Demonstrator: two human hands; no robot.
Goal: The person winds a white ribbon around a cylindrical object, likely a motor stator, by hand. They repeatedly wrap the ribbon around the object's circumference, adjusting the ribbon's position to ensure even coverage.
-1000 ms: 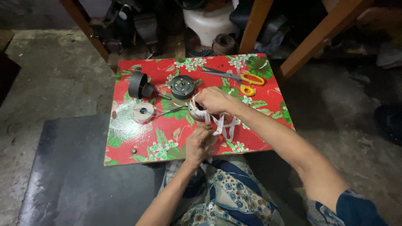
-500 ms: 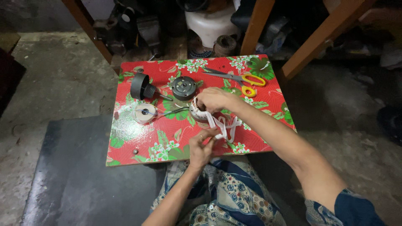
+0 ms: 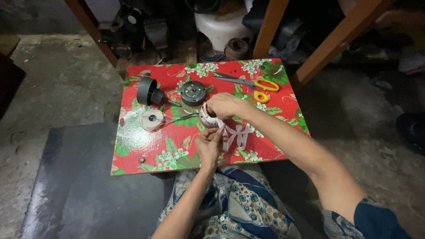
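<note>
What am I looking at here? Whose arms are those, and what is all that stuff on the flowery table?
The camera sits on a person's head and looks down, so the two arms are that person's own. They sit on the floor at a low table with a red flowery cloth. The right hand rests on top of a small round part wrapped in white. The left hand pinches a strip of white tape that hangs from that part and lies in loops on the cloth. Also on the table are scissors with yellow handles, a black cup-shaped part, a dark round disc and a pale round spool. Behind the table stand wooden legs and dark machine parts, too dim to tell apart.
</note>
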